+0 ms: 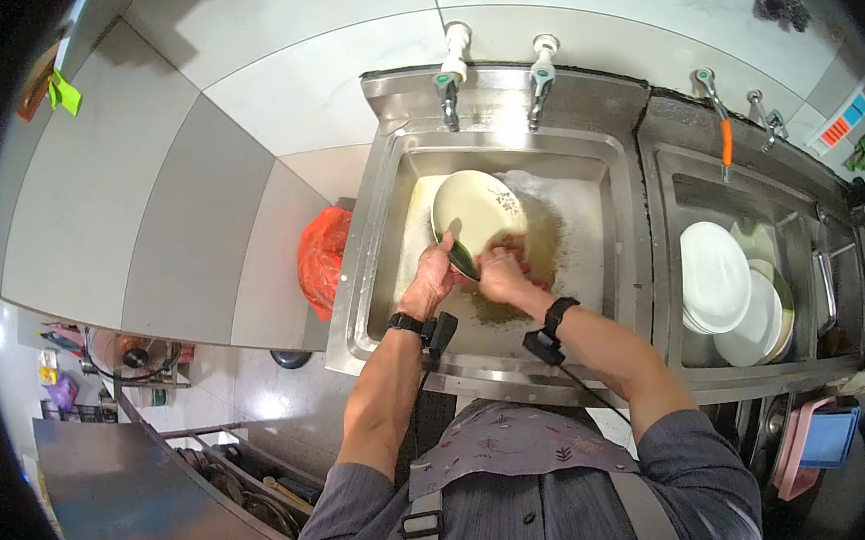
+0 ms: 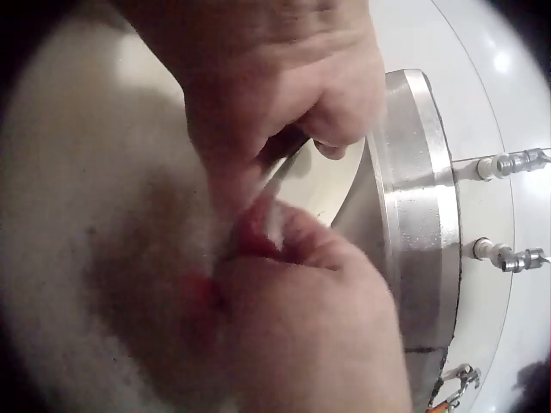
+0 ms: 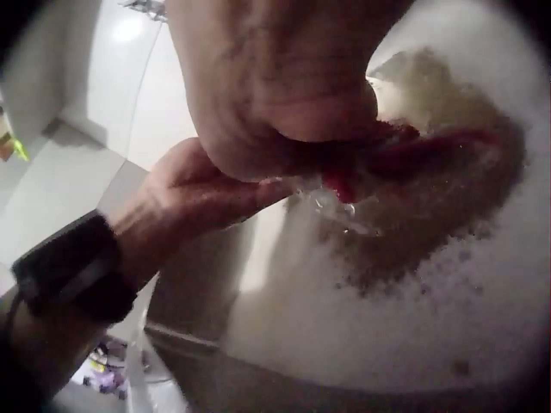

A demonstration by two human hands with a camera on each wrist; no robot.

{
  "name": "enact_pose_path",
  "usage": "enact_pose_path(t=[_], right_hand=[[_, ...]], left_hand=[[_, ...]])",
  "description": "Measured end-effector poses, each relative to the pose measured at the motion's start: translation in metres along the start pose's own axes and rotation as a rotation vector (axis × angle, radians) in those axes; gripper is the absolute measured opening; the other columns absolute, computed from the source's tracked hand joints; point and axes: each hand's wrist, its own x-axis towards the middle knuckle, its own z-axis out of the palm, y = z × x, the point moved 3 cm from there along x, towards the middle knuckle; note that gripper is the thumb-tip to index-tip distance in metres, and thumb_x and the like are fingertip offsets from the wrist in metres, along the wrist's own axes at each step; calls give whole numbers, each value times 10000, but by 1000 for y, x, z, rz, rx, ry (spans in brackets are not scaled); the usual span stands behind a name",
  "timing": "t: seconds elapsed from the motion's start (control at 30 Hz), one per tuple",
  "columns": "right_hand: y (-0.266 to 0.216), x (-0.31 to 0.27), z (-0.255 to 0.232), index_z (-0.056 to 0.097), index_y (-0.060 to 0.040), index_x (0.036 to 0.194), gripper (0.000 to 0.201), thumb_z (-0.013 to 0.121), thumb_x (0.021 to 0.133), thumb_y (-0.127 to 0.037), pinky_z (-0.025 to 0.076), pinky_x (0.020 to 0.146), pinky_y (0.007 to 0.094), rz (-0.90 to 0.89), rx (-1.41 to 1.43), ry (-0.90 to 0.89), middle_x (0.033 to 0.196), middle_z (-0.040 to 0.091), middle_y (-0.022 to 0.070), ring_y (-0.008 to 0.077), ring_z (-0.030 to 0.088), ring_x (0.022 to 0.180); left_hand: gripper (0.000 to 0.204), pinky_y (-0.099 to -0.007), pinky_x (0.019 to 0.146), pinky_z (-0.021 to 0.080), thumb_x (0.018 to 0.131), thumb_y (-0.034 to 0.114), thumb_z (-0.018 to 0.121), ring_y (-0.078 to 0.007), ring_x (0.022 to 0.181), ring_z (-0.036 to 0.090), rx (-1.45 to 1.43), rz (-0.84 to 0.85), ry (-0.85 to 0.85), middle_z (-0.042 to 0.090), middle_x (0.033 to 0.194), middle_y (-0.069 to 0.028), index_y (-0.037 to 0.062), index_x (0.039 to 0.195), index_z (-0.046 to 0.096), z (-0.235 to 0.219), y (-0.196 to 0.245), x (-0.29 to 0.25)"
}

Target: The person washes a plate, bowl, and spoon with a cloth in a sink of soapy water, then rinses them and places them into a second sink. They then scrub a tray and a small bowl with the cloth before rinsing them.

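Observation:
Over the left sink, my left hand (image 1: 436, 272) grips a dark green, dish-like piece (image 1: 464, 260) seen nearly edge-on. My right hand (image 1: 501, 273) meets its other side and holds a red cloth (image 1: 517, 248), bunched under the fingers. In the right wrist view the red cloth (image 3: 340, 186) shows below the palm, at the soapy water. A cream plate (image 1: 470, 205) with a floral pattern leans in the sink just behind both hands. The left wrist view shows a thin rim between the hands; fingers hide most of the piece, and I cannot tell its exact kind.
Suds and brownish water fill the steel sink (image 1: 607, 258). Two taps (image 1: 447, 78) stand at its back. White plates (image 1: 716, 275) are stacked in the right-hand sink, under a tap with an orange hose (image 1: 727, 149). A red plastic bag (image 1: 324, 263) sits left of the sink.

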Motion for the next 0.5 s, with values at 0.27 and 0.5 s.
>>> enact_pose_path(t=[0.27, 0.5], right_hand=[[14, -29, -32, 669, -43, 1200, 367, 673, 834, -36, 499, 941, 461, -292, 471, 150, 1184, 633, 204, 398, 613, 1088], [96, -35, -68, 484, -58, 1393, 520, 623, 892, -45, 482, 1017, 467, 225, 977, 181, 1315, 513, 201, 384, 531, 1245]], left_hand=[[385, -574, 731, 622, 1065, 256, 523, -351, 1020, 691, -89, 93, 117, 642, 1228, -166, 10, 1359, 486, -2, 5, -14], [407, -530, 753, 641, 1015, 226, 630, -332, 1005, 709, 88, 55, 131, 667, 1220, -152, 0, 1337, 526, 5, 10, -48]])
